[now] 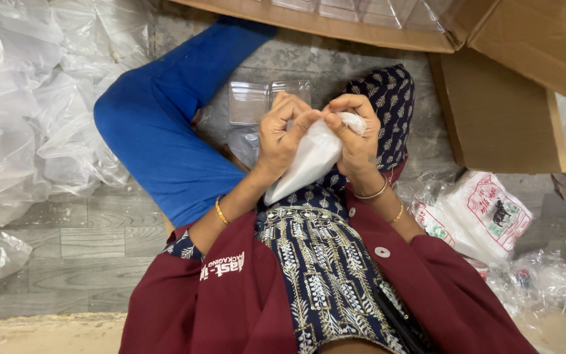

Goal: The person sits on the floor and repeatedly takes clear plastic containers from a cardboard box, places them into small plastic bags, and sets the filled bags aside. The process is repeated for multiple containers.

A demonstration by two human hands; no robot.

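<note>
Hands meet over the lap, both pinched shut on the top of a small white plastic bag (309, 160): the left hand (282, 134) grips its upper edge with curled fingers, and the right hand (355, 134) clamps the bunched top just beside it, the two hands touching. The bag hangs slanting down toward the left wrist, above a dark patterned garment (322, 262). Just beyond the hands, on the grey plank floor (93, 242), lies a clear plastic two-part tray (257, 99), near a bent knee in blue cloth (158, 131). Crumpled clear plastic sheeting (27, 98) is heaped on the left, a cardboard box (499, 111) stands on the right, and printed white bags (486, 213) lie below it.
</note>
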